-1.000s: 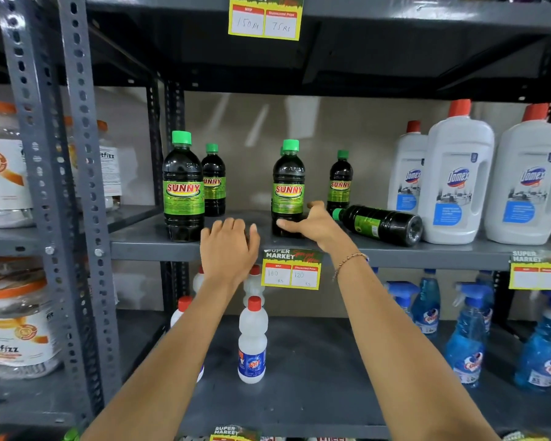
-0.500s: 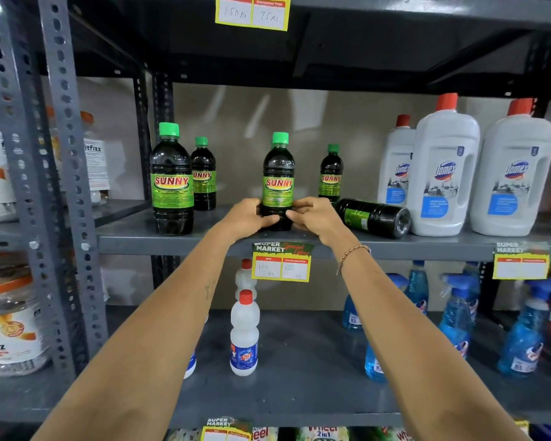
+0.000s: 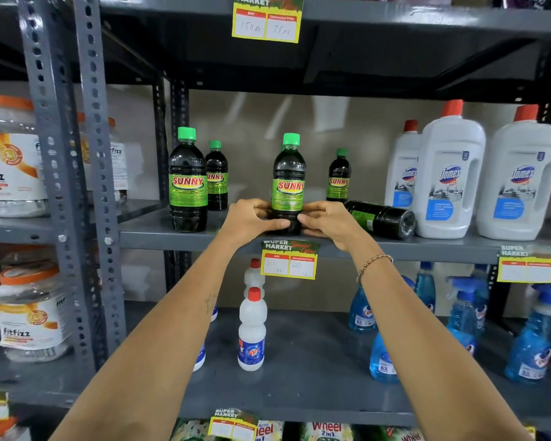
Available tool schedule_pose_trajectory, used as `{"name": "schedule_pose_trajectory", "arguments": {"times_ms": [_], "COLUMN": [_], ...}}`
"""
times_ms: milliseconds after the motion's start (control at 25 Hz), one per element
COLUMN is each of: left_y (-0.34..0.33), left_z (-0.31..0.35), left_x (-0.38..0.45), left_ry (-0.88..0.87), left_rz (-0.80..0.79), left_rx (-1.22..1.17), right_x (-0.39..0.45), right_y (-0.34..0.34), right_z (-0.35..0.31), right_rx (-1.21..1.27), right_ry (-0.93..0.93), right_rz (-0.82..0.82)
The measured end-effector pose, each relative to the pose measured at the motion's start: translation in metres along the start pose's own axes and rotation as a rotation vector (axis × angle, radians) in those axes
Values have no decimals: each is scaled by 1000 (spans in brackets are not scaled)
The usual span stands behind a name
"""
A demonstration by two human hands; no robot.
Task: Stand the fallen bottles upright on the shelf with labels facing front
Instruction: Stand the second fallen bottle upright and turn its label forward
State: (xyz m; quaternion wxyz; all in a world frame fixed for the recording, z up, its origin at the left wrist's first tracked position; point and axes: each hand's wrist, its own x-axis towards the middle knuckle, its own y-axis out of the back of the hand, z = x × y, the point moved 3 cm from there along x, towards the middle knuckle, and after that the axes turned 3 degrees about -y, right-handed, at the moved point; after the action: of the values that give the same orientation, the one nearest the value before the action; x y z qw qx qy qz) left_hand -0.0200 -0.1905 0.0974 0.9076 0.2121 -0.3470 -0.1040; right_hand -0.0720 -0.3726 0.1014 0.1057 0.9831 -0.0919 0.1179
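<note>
Hands clasp the base of an upright dark green-capped plastic bottle (image 3: 288,183) at the grey metal shelf (image 3: 159,238) front.
Left hand (image 3: 252,219) and right hand (image 3: 326,221) grip opposite sides, label forward; a matching fallen bottle (image 3: 382,219) lies just right.

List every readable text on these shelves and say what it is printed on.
"SUNNY": held bottle
"Domex": white jug
"fitfizz": jar
"SUPER MARKET", "120": middle price tag
"150", "75": top price tag
"Wheel 2in1": bottom packs
Fallen bottle label: unreadable.

left hand (image 3: 252,219) | came off shelf edge onto upright bottle (image 3: 288,186) | now gripping base
</note>
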Motion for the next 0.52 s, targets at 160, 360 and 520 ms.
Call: {"name": "schedule_pose_trajectory", "arguments": {"times_ms": [160, 360, 520], "left_y": [6, 6, 5], "left_z": [0, -1, -1], "left_x": [-6, -10, -10], "left_ry": [-16, -24, -49], "left_rz": [23, 63, 53], "left_rx": [-2, -17, 3], "right_x": [-7, -12, -12], "right_y": [-1, -4, -2], "right_z": [0, 1, 1], "right_rx": [-12, -45, -82], "right_ry": [47, 106, 115], "right_rz": [-20, 0, 1]}}
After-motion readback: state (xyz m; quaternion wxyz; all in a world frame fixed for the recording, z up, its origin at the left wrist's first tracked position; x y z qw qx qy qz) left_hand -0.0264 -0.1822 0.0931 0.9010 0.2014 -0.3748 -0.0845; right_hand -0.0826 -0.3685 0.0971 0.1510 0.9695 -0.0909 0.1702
